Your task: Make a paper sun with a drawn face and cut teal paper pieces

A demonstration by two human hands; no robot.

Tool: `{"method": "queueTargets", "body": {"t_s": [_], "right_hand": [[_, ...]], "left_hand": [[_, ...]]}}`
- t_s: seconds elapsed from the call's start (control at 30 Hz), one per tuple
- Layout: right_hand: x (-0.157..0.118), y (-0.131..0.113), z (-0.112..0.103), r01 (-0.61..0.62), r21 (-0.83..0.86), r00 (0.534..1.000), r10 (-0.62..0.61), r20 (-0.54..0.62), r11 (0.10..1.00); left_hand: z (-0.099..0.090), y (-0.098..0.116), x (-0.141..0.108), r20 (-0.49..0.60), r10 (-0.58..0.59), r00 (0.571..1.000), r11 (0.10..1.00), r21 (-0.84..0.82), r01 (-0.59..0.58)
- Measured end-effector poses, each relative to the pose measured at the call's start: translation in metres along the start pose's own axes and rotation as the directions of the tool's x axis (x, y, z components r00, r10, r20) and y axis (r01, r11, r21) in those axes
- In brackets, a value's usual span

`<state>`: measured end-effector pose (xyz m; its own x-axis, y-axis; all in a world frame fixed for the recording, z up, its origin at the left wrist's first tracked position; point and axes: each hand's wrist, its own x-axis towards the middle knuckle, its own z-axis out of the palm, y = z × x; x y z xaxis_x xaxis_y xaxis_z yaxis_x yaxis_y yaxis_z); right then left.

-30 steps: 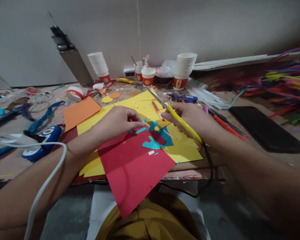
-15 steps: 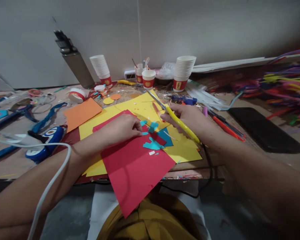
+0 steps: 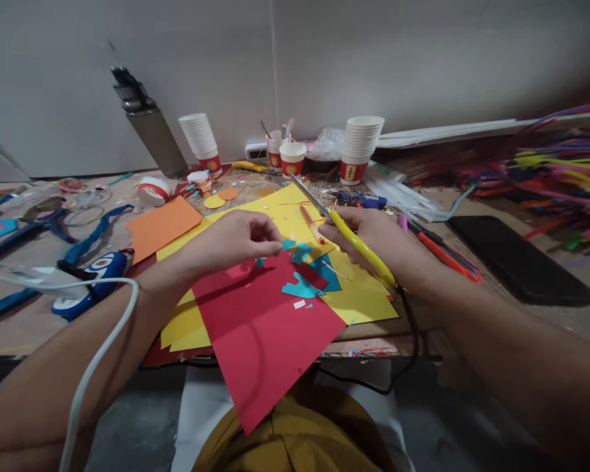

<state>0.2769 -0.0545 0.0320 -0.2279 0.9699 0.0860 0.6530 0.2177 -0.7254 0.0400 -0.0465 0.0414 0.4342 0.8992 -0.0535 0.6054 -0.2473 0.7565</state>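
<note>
My right hand [image 3: 366,239] is wrapped round the yellow handles of a pair of scissors [image 3: 349,237], whose blades point up and to the left, away from me. My left hand [image 3: 250,237] hovers over the red paper [image 3: 270,328], thumb and fingers curled together. What they hold, if anything, is too small to make out. Near its fingertips, cut scraps of light-blue paper [image 3: 302,286] lie on the red sheet, beside a darker teal piece [image 3: 330,270]. Under these spreads yellow paper [image 3: 358,303]. A small white scrap [image 3: 299,304] rests on the red sheet.
Paper cup stacks [image 3: 362,147] stand at the back. Orange paper [image 3: 164,226] and a blue glue-tape-like tool [image 3: 91,288] lie left. To the right are a black phone [image 3: 521,259], a red-handled tool [image 3: 447,255] and colourful pipe cleaners [image 3: 560,177]. A white cable [image 3: 103,351] crosses my left forearm.
My left hand has lifted off the red paper and moved slightly up, its fingers still curled. The right hand with the scissors has stayed nearly in place.
</note>
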Motion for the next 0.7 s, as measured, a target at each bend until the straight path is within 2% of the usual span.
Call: {"method": "queueTargets", "body": {"t_s": [0.1,0.2,0.3,0.4,0.5,0.7], "right_hand": [[-0.002,-0.006,-0.002,-0.032,0.063,0.999,0.031,0.026,0.997],[-0.003,-0.011,-0.003,-0.095,0.145,0.994,0.085,0.075,0.985],[-0.003,-0.009,-0.001,-0.091,0.159,0.995,0.084,0.055,0.983],[-0.002,-0.005,0.001,-0.039,0.095,0.999,0.038,0.006,0.995],[-0.002,-0.002,0.002,0.008,0.037,1.000,-0.007,-0.023,0.999],[-0.001,-0.004,0.001,0.020,0.024,1.000,-0.020,-0.007,1.000]], "left_hand": [[-0.001,-0.007,0.005,-0.044,-0.075,0.996,0.930,-0.363,0.054],[0.000,-0.016,0.010,-0.039,-0.113,0.993,0.849,-0.524,0.076],[0.001,-0.017,0.011,-0.063,-0.106,0.992,0.862,-0.503,0.060],[0.004,-0.010,0.006,-0.066,-0.035,0.997,0.915,-0.404,0.005],[0.013,-0.001,0.000,0.016,0.050,0.999,0.950,-0.308,-0.043],[0.034,0.003,-0.004,0.221,0.112,0.969,0.983,-0.166,-0.076]]}}
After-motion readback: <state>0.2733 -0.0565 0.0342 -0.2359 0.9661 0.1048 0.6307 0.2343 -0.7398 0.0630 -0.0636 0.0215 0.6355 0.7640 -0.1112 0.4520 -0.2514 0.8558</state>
